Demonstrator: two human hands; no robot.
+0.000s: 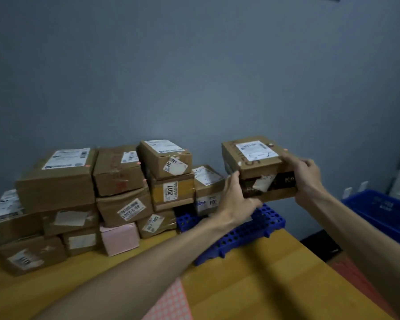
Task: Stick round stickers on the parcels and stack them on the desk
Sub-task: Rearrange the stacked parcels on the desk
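Note:
I hold a brown cardboard parcel with a white shipping label in the air, above the right end of the pile. My left hand grips its lower left side and my right hand grips its right end. A stack of several labelled parcels stands on the wooden desk against the wall; small orange round stickers show on some. Just below the held parcel sits a smaller box. A sheet of orange round stickers lies at the desk's near edge.
A blue perforated plastic pallet lies on the desk under the right part of the pile. A blue crate stands off the desk to the right. A pink parcel sits low in the stack. A grey wall rises behind.

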